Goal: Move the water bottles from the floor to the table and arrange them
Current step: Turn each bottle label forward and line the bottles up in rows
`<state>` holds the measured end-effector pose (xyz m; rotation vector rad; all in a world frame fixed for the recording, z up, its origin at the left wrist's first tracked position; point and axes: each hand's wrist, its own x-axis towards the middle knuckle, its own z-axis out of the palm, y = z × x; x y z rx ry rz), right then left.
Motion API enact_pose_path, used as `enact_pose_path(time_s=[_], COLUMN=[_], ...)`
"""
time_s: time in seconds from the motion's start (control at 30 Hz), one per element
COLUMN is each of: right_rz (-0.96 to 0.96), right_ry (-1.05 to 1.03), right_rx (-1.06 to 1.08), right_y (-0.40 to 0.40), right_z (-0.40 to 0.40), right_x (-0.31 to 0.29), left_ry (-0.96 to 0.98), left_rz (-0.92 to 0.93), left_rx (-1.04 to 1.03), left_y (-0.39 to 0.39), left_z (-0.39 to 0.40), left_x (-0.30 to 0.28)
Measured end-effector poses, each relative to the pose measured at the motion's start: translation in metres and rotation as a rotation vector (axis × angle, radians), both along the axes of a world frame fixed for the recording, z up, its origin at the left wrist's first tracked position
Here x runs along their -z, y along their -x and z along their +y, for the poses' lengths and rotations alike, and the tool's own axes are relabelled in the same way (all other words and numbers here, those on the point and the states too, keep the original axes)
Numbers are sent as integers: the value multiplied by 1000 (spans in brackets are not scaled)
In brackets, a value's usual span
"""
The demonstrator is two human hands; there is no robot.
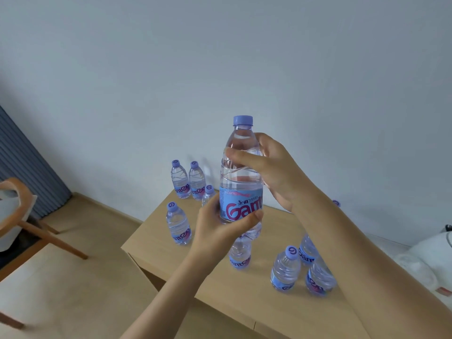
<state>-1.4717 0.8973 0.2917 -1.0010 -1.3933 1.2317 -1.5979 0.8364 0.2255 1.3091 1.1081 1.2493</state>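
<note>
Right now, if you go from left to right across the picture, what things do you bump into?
Wooden chair → lone bottle near the table's left edge → left hand → held bottle → right hand → bottle with the swirl cap showing → white bedding.

Bottles standing on table, chair left

Both hands hold a bottle upright above the table.

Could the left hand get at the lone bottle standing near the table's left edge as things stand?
Probably not yet: the left hand grips the held bottle together with the right hand. The lone bottle stands unobstructed close by.
</note>
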Motion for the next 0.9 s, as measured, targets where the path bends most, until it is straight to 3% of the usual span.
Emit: enact_pose_path(time_s=[0.37,0.9], right_rz=[-3,-45], right_ry=[-1,6], right_rx=[-12,-49], right_y=[47,138], right_z=[42,195], right_x=[23,54], left_ry=[50,153], left_rz=[52,216], left_rx=[-15,10], left_y=[47,147], left_z=[43,206], left_x=[18,44])
